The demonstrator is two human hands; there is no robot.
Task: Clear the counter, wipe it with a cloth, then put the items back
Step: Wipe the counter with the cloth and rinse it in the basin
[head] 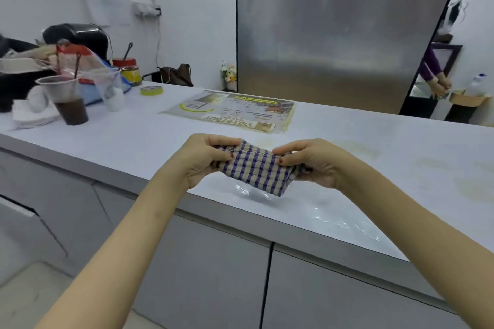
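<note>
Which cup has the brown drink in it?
The left cup, the one with the straw. The other cup, right of it, holds only something white at the bottom.

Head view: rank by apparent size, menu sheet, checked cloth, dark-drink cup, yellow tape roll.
1. menu sheet
2. checked cloth: close to the sheet in apparent size and much nearer the camera, so the top two are unsure
3. dark-drink cup
4. yellow tape roll, clearly smallest

Open counter (347, 141) around the laminated menu (230, 112), cups (70, 99) and clutter crowding far left
</note>
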